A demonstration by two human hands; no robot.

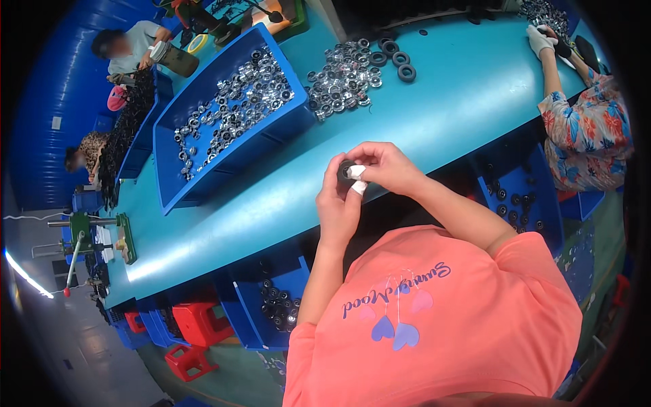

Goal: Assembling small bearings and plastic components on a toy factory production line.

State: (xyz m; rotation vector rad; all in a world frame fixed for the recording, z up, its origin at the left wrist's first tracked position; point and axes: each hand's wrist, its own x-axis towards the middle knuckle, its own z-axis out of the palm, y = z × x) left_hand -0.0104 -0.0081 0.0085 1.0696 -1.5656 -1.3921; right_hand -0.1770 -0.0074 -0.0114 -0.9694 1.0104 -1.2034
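Observation:
Above the near edge of the table, both hands close round one small black rubber tyre [346, 169]; whether a hub sits inside it cannot be made out. My left hand [337, 207] grips it from the left, thumb raised against its near side. From the right, my right hand [390, 168] curls its fingers over the top and presses its thumb on the face. White tape wraps both thumbs. Beyond the hands lies a heap of shiny silver wheel hubs [342, 78]. Several loose black tyres [405, 72] rest at the right of that heap.
A large blue bin [234, 159] with more hubs stands left on the teal table [441, 102]. Blue bins of dark wheels [254, 319] sit below the near edge. A green hand press [125, 237] is far left. A gloved co-worker's hand [540, 42] works at right.

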